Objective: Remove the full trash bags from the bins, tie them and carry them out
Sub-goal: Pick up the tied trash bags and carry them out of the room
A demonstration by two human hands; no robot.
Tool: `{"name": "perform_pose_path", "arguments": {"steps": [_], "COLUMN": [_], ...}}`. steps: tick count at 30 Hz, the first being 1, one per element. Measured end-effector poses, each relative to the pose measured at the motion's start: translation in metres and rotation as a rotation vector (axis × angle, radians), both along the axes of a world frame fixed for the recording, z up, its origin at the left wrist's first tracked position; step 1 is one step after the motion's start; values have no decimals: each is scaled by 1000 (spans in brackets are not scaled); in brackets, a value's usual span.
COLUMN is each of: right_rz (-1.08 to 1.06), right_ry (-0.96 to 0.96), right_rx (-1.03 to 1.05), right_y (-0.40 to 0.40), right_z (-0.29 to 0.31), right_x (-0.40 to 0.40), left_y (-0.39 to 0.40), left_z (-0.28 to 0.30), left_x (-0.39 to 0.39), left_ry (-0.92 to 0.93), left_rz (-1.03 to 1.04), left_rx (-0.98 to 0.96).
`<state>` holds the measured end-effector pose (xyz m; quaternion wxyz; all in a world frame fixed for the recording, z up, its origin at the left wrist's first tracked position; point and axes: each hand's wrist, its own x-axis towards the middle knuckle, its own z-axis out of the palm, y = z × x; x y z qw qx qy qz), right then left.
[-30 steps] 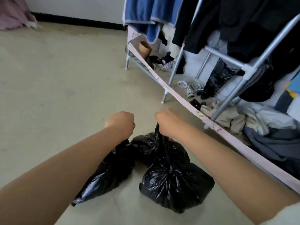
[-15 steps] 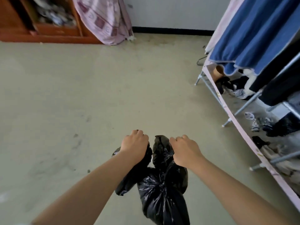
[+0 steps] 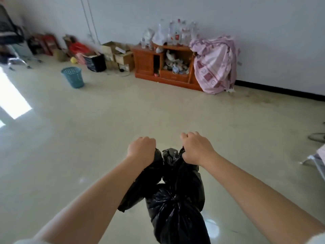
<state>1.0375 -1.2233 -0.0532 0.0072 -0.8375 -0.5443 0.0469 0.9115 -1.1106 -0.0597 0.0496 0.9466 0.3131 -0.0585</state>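
Far left: teal bin (image 3: 73, 77) upright on the floor (image 3: 88, 129), no liner visible from here; just right of it near the wall, a black-lined box or bin (image 3: 95, 63), contents too blurred to tell.
Left hand (image 3: 141, 149): fisted, grip curled tight round the gathered neck of the smaller black bag (image 3: 140, 189), which hangs down under the wrist.
Between the fists: a crumpled tuft of black plastic (image 3: 169, 154) poking up, belonging to the right-hand load.
Right hand (image 3: 195, 147): fisted too, grip clamped on the bunched top of the larger black bag (image 3: 177, 213); knotted gather visible lower down on it.
Bag position: both off the floor, hanging close together and touching, in front of the body, mid-room.
Far right: wooden cabinet (image 3: 158, 71) against the wall with bottles (image 3: 174, 34) on top and a pink cloth (image 3: 215, 66) draped beside it.
Step in hand: judged as the carry-out, bags apparently tied and lifted.
Next move calls for: keeping both necks firmly gripped, bags clear of the floor, heading for an exit, not in view here; possibly the dark-lined container near the wall wants checking first.
Risk: thin plastic stretching or slipping at the neck under load.
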Motion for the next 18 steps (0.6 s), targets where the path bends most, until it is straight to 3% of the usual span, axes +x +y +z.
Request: {"name": "perform_pose_path", "arguments": {"steps": [4, 18], "right_rz": [190, 740], "right_ry": [-27, -154], "right_rx": [10, -95], "right_y": [97, 509], "right_z": [21, 53], "right_x": [-31, -103], "left_y": [78, 402], "left_z": [18, 39], "left_x": [-52, -140], "left_ry": [-39, 138], "left_rz": [199, 731], "left_rx": [32, 72]}}
